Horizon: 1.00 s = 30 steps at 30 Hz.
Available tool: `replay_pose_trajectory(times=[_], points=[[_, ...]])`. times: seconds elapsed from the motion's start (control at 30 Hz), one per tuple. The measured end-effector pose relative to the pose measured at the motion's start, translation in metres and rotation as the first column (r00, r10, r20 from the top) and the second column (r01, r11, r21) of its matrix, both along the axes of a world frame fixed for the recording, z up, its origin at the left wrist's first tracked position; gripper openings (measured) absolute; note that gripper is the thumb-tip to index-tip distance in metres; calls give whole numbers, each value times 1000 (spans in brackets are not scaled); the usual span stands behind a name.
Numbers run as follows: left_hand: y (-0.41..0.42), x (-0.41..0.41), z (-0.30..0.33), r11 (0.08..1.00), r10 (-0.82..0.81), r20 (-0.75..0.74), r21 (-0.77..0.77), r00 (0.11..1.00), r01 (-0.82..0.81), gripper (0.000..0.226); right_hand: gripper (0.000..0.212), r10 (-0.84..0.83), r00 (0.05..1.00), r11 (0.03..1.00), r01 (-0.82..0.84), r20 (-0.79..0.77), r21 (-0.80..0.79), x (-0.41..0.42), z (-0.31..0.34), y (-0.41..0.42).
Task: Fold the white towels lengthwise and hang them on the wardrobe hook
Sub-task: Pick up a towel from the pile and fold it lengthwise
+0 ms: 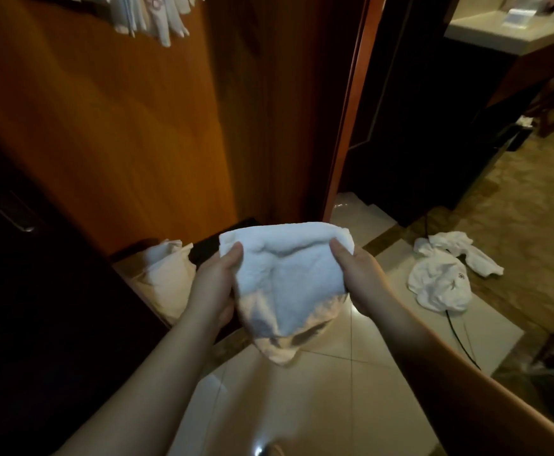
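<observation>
Left hand (214, 284), right hand (357, 274) gripping one towel (285, 281), two crumpled towels (443, 278) on floor

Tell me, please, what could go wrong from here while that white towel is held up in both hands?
The white towel, pinched at its top corners by the left hand and right hand, sags in the middle, so the lengthwise fold may come out uneven. Crumpled white cloths and a black cable lie on the tiled floor to the right, a possible trip hazard when stepping toward the wardrobe.
</observation>
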<state>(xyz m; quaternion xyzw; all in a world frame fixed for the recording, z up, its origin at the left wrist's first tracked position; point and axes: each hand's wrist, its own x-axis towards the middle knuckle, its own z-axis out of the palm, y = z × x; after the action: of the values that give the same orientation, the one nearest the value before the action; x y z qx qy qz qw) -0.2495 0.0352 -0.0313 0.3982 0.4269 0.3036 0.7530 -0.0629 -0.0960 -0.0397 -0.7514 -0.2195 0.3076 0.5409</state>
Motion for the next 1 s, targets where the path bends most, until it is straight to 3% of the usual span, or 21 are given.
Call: replay_pose_trajectory(times=[0.07,0.2,0.5,0.63,0.83,1.0], points=[[-23,1,-3,996,66,-39,61,997,-64,30,50,-62,997,998,62,54,2,-20,-4,-4],[-67,5,6,981,87,-129,186,988,-62,32,16,-67,998,988,66,3,142,-62,-3,-12],[-110,8,33,905,-48,-166,411,985,113,21,21,106,994,961,-99,-15,259,-88,15,-19],[-111,5,37,906,-134,-140,384,981,178,31,15,155,985,953,-170,81,252,-92,22,-22],[-104,4,39,906,-227,-137,334,964,261,23,20,205,972,949,-226,113,221,-88,30,-27],[-95,7,49,897,-279,-32,347,960,273,30,22,114,986,964,-140,126,224,-86,32,-28]])
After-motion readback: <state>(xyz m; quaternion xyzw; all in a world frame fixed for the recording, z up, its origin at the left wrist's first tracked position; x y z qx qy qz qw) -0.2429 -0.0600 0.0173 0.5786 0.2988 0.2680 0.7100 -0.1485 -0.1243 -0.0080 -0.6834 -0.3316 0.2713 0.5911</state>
